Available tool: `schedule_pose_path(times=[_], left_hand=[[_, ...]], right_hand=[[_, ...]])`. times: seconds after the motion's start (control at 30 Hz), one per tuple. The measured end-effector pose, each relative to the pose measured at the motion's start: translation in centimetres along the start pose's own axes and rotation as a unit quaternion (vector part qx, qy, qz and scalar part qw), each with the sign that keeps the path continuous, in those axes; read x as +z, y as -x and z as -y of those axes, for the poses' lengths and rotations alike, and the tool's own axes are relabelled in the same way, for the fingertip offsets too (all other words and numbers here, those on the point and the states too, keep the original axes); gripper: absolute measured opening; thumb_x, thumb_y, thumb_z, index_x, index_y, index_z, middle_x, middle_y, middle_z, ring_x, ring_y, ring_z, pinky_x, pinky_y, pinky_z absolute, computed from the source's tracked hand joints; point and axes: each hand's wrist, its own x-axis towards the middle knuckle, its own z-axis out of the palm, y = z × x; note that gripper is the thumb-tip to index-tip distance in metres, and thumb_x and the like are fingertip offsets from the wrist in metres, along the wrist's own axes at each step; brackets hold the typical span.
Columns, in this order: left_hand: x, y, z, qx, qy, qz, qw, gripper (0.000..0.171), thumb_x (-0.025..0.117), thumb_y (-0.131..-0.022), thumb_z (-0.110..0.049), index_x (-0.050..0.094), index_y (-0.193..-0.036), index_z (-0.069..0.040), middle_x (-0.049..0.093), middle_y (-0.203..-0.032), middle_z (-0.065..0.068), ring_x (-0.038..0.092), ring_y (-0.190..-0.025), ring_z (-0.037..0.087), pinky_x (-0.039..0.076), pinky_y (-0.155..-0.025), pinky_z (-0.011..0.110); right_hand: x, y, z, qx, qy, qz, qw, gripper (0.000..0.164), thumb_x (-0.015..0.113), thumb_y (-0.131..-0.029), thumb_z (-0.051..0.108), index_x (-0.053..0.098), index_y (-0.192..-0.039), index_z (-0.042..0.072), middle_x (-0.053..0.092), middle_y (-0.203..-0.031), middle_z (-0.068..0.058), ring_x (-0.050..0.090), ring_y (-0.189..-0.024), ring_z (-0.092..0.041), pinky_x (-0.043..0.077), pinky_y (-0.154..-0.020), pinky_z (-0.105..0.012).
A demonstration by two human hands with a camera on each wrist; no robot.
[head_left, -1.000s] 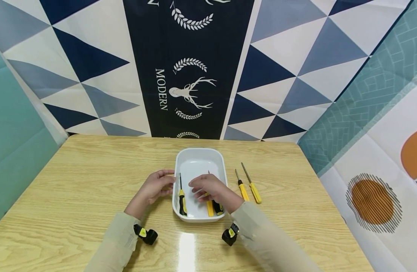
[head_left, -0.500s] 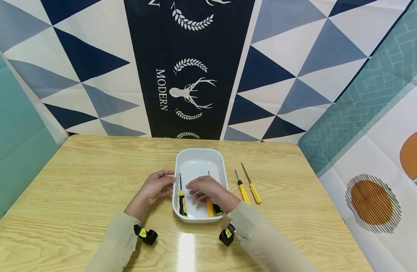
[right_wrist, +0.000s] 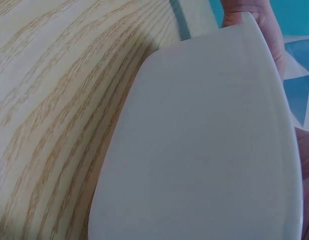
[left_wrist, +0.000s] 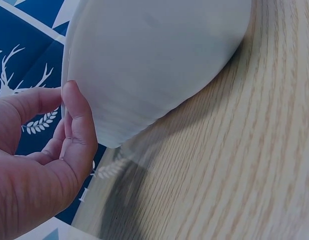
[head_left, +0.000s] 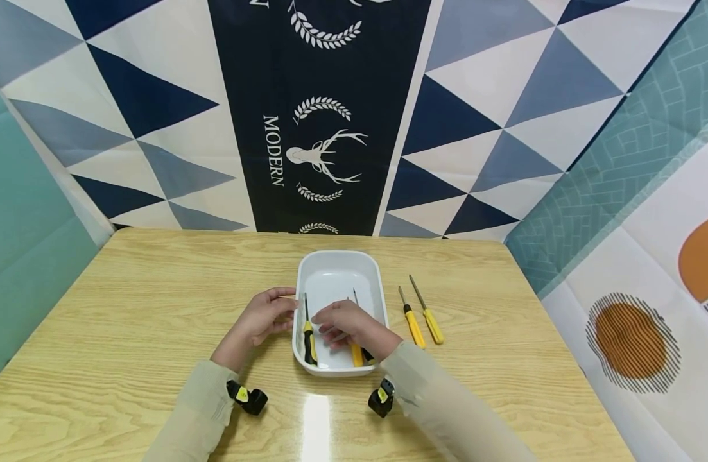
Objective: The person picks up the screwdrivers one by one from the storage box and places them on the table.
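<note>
A white rectangular tray (head_left: 339,255) stands on the wooden table, its long sides running away from me. My left hand (head_left: 267,317) holds the tray's left rim; in the left wrist view its thumb and finger meet at the edge of the wall (left_wrist: 159,60). Over the inside of the tray is my right hand (head_left: 350,324), fingers loosely bent, with no tool visible in them. Along the tray's left wall lies a black-and-yellow screwdriver (head_left: 309,343). Partly under my right hand are a yellow handle (head_left: 356,355) and a black handle (head_left: 368,357), with thin shafts showing beyond the hand.
Right of the tray, a yellow screwdriver with a black collar (head_left: 414,327) and an all-yellow-handled one (head_left: 433,327) lie on the wooden table (head_left: 174,301). A patterned cloth (head_left: 325,160) hangs behind the table's far edge.
My right hand has shifted slightly left across the tray, and a second shaft tip now shows beside it. The left hand, tray and screwdrivers stay in place.
</note>
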Motion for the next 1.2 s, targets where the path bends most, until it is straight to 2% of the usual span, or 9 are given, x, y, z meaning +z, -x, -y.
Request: schedule_pose_path(times=[0.43,1.2], left_hand=[[-0.1,0.0,-0.1,-0.003,-0.001,0.001,1.0000,0.048,0.058,-0.090,-0.012,0.042,-0.133,0.001,0.064,-0.094,0.002,0.061,-0.073,0.010,0.055,-0.067,0.024],[0.1,0.2,-0.3,0.001,-0.003,0.008,1.0000,0.047,0.056,-0.091,-0.012,0.042,-0.134,0.001,0.064,-0.095,0.002,0.061,-0.073,0.009,0.055,-0.068,0.024]], right_hand=[[0.6,-0.1,0.0,0.012,0.006,-0.007,1.000,0.027,0.066,-0.084,0.022,0.062,-0.106,0.005,0.062,-0.082,-0.006,0.057,-0.061,-0.015,0.051,-0.051,-0.025],[1.5,-0.5,-0.2,0.005,0.008,-0.017,1.000,0.022,0.065,-0.081,0.018,0.063,-0.099,0.004,0.058,-0.076,-0.004,0.054,-0.057,-0.014,0.048,-0.047,-0.024]])
